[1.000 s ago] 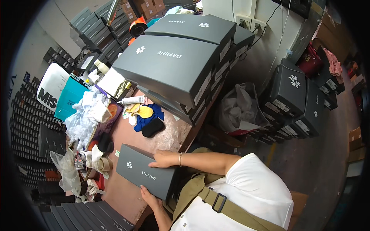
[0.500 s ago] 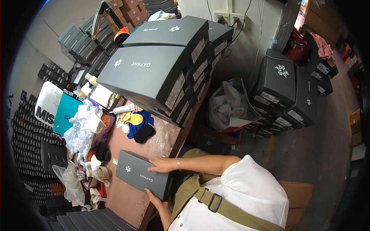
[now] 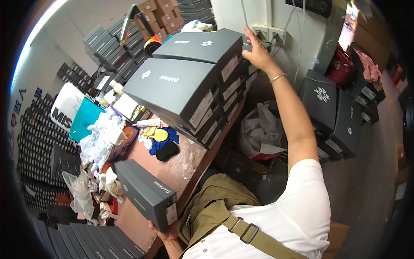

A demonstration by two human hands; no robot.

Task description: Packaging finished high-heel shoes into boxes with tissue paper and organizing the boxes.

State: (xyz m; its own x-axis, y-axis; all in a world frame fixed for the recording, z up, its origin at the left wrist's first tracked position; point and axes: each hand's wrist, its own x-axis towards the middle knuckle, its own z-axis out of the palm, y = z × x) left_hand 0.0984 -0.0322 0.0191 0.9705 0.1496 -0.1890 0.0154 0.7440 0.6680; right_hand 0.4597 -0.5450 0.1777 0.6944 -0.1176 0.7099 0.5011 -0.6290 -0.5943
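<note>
Two hands in use. L hand (image 3: 166,235) at approx 7 o'clock, under near end of a long grey shoebox (image 3: 144,193), fingers clamped on its bottom edge; box tilted up off the brown table (image 3: 185,166). R hand (image 3: 258,49) stretched to 12 o'clock, fingers apart, flat against far end of the grey box stack (image 3: 189,82); can't tell if gripping. Blue/yellow cloth (image 3: 160,140) betw. box & stack, at 10 o'clock of box.

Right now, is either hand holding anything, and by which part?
The left hand holds the grey shoebox at its near, labelled end, from below. The right hand holds nothing; it reaches up to the stacked grey boxes.
</note>
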